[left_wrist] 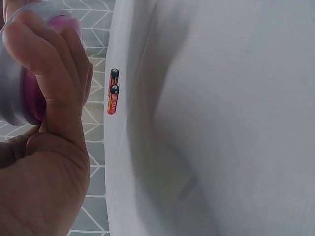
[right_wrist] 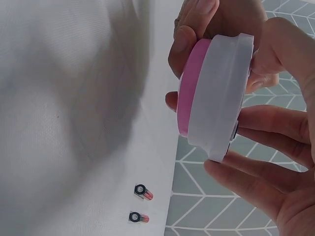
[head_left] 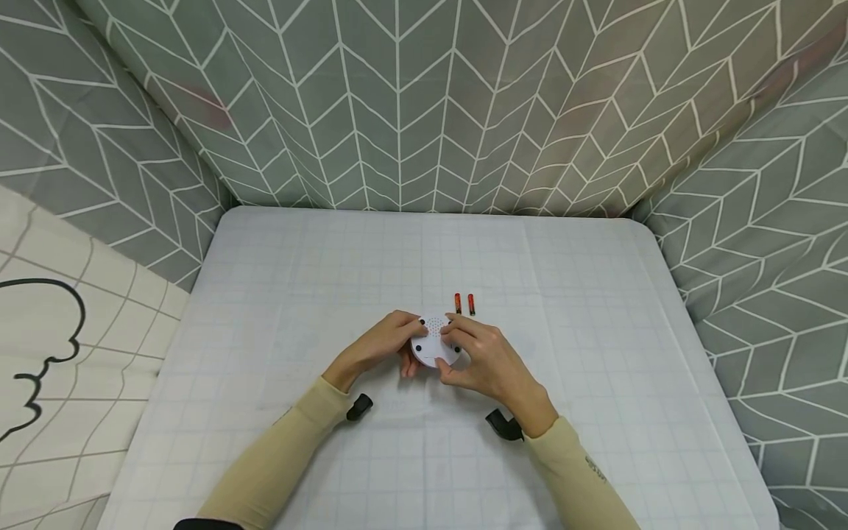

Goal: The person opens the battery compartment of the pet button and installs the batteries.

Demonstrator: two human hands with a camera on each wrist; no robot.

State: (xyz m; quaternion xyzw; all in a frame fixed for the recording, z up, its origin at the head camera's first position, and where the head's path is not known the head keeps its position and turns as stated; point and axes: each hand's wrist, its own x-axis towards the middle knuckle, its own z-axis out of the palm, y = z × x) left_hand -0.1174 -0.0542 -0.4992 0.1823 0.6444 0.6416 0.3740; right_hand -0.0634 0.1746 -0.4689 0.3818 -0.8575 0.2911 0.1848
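A round white device (head_left: 435, 343) is turned with its flat face up, showing a patch of small speaker holes and black rubber feet. Its pink domed side (right_wrist: 193, 88) faces the table in the right wrist view. My left hand (head_left: 387, 342) grips the device by its left rim, thumb on the face and fingers curled beneath. From the right, my right hand (head_left: 493, 359) holds it too, thumb at the near edge and fingertips against the face. Just beyond the hands, two red-and-black batteries (head_left: 458, 302) lie side by side on the table.
A white cloth with a faint grid covers the table (head_left: 318, 265). Grey chevron curtains (head_left: 424, 110) hang behind it and at the sides. Black wrist-mounted pieces (head_left: 360, 407) stick out near both sleeves.
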